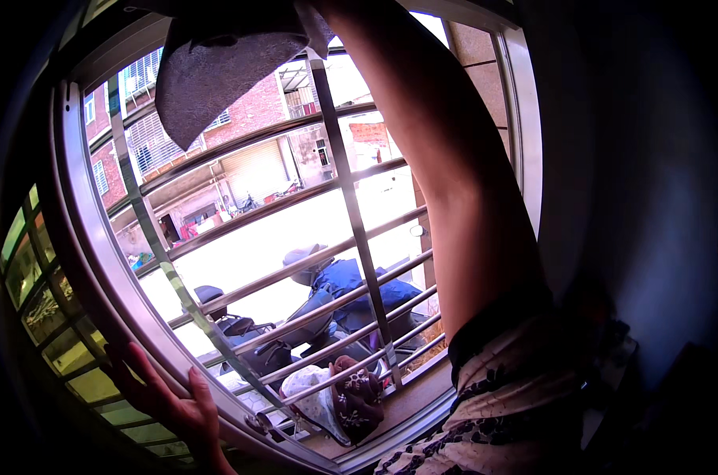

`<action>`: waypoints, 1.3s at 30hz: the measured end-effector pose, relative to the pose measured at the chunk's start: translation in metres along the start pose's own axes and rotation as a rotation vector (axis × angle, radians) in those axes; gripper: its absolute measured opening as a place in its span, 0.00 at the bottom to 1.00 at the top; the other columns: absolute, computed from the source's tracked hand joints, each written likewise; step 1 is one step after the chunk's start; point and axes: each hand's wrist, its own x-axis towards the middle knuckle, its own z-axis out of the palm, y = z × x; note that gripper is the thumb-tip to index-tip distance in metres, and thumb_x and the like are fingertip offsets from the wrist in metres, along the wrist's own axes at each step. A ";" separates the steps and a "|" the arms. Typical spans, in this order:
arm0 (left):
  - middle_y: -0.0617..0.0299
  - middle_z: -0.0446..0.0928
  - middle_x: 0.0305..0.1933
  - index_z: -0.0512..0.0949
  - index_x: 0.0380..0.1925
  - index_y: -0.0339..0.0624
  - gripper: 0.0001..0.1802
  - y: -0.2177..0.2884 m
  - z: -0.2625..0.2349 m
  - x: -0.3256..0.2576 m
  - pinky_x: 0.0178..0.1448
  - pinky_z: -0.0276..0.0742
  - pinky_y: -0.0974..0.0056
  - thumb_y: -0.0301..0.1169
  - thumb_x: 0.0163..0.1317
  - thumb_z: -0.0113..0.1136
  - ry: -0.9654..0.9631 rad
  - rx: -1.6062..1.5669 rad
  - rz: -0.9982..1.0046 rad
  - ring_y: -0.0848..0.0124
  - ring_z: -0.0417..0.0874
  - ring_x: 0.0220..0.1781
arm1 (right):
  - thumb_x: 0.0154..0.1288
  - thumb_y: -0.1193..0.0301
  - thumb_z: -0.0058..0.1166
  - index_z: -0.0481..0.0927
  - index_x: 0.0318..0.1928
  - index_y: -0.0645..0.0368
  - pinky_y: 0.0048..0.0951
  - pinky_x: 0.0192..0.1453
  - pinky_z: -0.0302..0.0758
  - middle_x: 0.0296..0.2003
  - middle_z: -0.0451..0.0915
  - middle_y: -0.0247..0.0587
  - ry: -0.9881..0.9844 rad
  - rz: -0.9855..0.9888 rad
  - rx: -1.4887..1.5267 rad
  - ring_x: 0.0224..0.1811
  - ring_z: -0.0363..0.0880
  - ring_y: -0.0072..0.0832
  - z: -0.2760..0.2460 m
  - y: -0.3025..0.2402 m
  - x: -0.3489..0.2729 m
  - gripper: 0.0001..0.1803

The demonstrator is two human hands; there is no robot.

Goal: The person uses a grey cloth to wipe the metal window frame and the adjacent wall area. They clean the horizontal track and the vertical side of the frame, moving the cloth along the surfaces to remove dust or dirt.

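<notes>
The right sleeve (485, 380) is short and loose, ending above the elbow — pale, pinkish cloth with a black, leafy print, its hem (495, 323) dark. Right forearm (426, 127) and left hand (171, 400) — both bare.

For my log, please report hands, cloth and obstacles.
Left hand on window frame; right hand out of sight, arm raised. Dark cloth hanging high. Window bars behind it.

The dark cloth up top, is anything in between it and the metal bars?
Nothing I can see. The dark cloth is in front of the metal bars, hiding some of them. The right arm is over to the cloth's right. I can't tell whether they touch.
</notes>
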 end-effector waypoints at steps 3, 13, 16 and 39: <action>0.50 0.50 0.73 0.52 0.70 0.47 0.42 -0.012 -0.011 -0.001 0.73 0.43 0.44 0.33 0.54 0.55 0.009 0.126 0.026 0.47 0.47 0.73 | 0.66 0.54 0.35 0.83 0.39 0.56 0.42 0.51 0.72 0.40 0.83 0.44 0.196 -0.194 0.106 0.44 0.81 0.42 0.006 0.097 0.010 0.25; 0.49 0.52 0.72 0.50 0.70 0.47 0.38 -0.053 0.017 -0.028 0.71 0.51 0.45 0.44 0.63 0.49 0.008 0.116 -0.008 0.47 0.55 0.71 | 0.56 0.63 0.56 0.79 0.42 0.60 0.42 0.49 0.75 0.39 0.81 0.53 0.605 -0.366 0.178 0.43 0.79 0.47 0.029 0.281 0.063 0.16; 0.49 0.50 0.73 0.50 0.70 0.42 0.37 -0.069 0.029 -0.036 0.72 0.49 0.47 0.39 0.64 0.49 0.038 -0.012 0.017 0.50 0.50 0.74 | 0.51 0.73 0.59 0.68 0.57 0.58 0.43 0.49 0.75 0.39 0.78 0.54 1.083 -0.368 0.056 0.47 0.76 0.49 0.016 0.328 0.079 0.29; 0.42 0.49 0.71 0.51 0.71 0.49 0.47 0.011 -0.002 -0.004 0.73 0.45 0.44 0.31 0.47 0.55 -0.136 0.051 -0.147 0.45 0.50 0.72 | 0.63 0.41 0.41 0.81 0.32 0.62 0.40 0.44 0.76 0.32 0.82 0.49 0.016 -0.106 0.113 0.37 0.81 0.39 -0.014 0.155 0.000 0.34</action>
